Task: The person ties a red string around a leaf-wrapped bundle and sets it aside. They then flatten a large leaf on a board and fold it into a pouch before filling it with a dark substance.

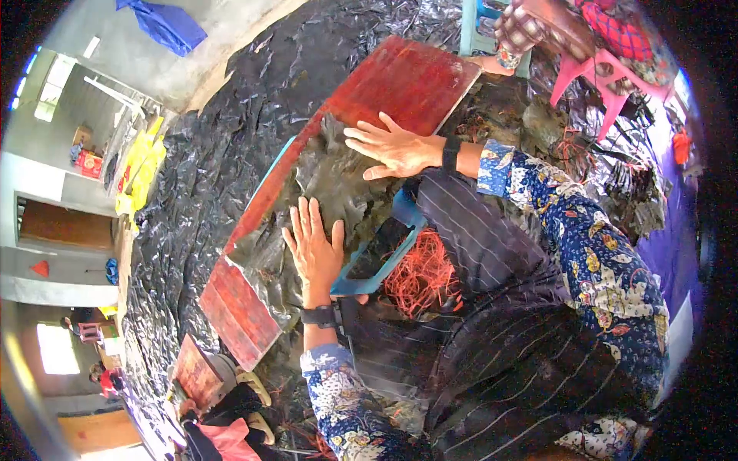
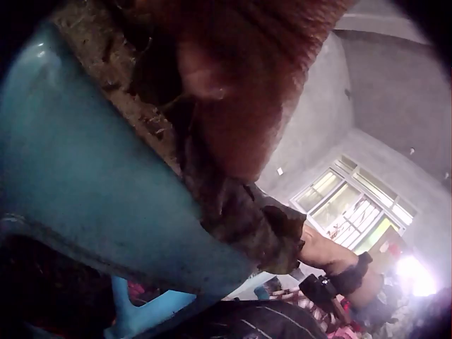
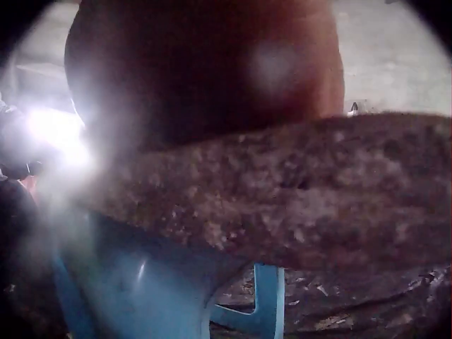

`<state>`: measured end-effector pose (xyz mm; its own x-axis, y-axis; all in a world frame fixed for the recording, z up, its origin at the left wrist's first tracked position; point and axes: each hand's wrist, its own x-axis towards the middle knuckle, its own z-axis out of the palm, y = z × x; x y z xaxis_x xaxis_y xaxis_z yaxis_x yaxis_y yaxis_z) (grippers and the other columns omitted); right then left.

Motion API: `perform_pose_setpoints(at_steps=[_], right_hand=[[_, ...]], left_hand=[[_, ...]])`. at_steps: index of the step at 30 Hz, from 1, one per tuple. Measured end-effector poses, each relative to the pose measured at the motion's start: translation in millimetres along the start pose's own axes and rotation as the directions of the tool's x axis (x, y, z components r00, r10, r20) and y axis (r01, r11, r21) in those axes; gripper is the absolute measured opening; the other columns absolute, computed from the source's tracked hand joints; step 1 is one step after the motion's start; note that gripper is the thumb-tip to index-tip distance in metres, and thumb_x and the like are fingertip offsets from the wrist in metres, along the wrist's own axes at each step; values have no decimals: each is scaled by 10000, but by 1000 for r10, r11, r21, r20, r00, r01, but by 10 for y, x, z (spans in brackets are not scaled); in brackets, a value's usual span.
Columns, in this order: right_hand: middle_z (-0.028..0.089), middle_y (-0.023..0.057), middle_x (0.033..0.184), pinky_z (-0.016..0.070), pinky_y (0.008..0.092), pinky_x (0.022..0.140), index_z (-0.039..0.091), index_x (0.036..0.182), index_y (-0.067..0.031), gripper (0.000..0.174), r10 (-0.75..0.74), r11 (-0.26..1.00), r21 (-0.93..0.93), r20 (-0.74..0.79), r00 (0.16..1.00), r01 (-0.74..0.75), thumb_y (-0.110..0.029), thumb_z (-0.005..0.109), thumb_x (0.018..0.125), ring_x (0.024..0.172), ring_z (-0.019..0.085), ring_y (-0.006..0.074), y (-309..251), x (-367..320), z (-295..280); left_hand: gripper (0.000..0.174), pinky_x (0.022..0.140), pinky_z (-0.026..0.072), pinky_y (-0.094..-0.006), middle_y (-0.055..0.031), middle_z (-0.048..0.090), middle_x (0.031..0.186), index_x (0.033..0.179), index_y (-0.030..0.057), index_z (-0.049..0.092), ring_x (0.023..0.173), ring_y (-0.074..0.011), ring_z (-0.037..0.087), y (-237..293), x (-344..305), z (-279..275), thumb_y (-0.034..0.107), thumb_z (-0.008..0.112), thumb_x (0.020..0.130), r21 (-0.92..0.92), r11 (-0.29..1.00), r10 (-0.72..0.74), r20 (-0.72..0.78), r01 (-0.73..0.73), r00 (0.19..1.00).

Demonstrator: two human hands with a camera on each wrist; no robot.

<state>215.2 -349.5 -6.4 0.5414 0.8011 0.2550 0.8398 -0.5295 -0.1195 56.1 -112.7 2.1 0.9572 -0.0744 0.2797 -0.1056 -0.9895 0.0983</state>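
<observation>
Dark brown, crinkled leaf-like sheets (image 1: 327,165) lie across a long red board (image 1: 407,81). My left hand (image 1: 314,250) rests palm down on the nearer part of them, fingers straight. Farther up, my right hand (image 1: 396,150) lies flat with fingers spread on the same sheets. A blue plastic stool (image 1: 357,286) shows beside the board. In the left wrist view, my left hand (image 2: 240,85) is on the brown sheet (image 2: 240,212) above the blue stool (image 2: 92,162). The right wrist view shows my right hand (image 3: 212,70) over a thick brown layer (image 3: 282,191).
Red string (image 1: 423,276) lies tangled near my legs. Black plastic sheeting (image 1: 192,177) covers the ground. Another person's hand (image 1: 492,65) touches the board's far end, near a pink stool (image 1: 607,84). A smaller board (image 1: 197,370) and someone's legs are at lower left.
</observation>
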Motion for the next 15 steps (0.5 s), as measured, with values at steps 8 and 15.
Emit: perform_pose_setpoints(at_steps=[8, 15], right_hand=[[242, 185, 1513, 138, 648, 1081, 308, 1435, -45, 743, 57, 990, 131, -62, 996, -49, -576, 416, 927, 1410, 187, 389, -36, -21, 20], [329, 83, 1481, 207, 621, 1040, 399, 1399, -113, 662, -160, 987, -51, -284, 945, 152, -404, 614, 845, 1351, 318, 287, -617, 125, -395]], left_hand=[[552, 1112, 163, -555, -143, 258, 1521, 1412, 64, 362, 1400, -341, 231, 42, -184, -233, 276, 516, 926, -121, 993, -16, -83, 6, 996], [276, 908, 424, -468, -260, 603, 1111, 1132, -47, 582, 1036, -409, 552, -1119, -1016, -404, 111, 483, 928, -91, 852, -484, -511, 515, 711]])
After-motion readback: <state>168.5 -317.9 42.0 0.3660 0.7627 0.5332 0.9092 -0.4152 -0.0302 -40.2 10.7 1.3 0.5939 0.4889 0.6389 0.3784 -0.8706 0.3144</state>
